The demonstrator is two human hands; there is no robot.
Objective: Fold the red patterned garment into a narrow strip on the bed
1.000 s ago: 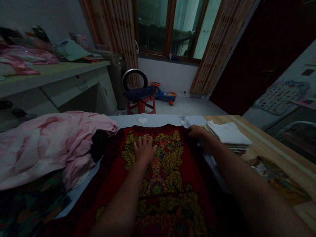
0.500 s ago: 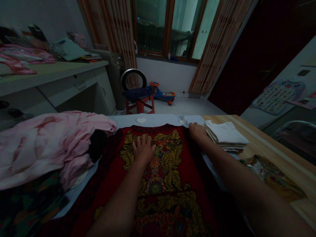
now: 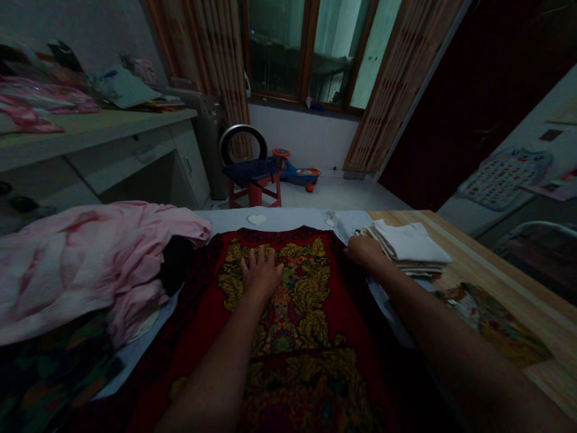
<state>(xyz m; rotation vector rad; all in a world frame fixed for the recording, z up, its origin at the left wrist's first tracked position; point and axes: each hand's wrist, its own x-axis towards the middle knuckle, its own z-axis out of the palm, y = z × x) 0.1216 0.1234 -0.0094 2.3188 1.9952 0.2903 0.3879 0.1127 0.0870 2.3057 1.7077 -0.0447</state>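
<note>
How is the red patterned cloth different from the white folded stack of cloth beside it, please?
The red patterned cloth is dark red with gold figures, while the white folded stack looks plain white on top. The red patterned cloth lies spread open, but the white folded stack is in neat layers. The red patterned cloth covers a much larger area, on a pale cover; the white folded stack sits on a wooden table. Both look like fabric lying flat.

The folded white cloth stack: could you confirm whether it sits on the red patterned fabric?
No, the folded white cloth stack sits on the wooden tabletop.
</note>
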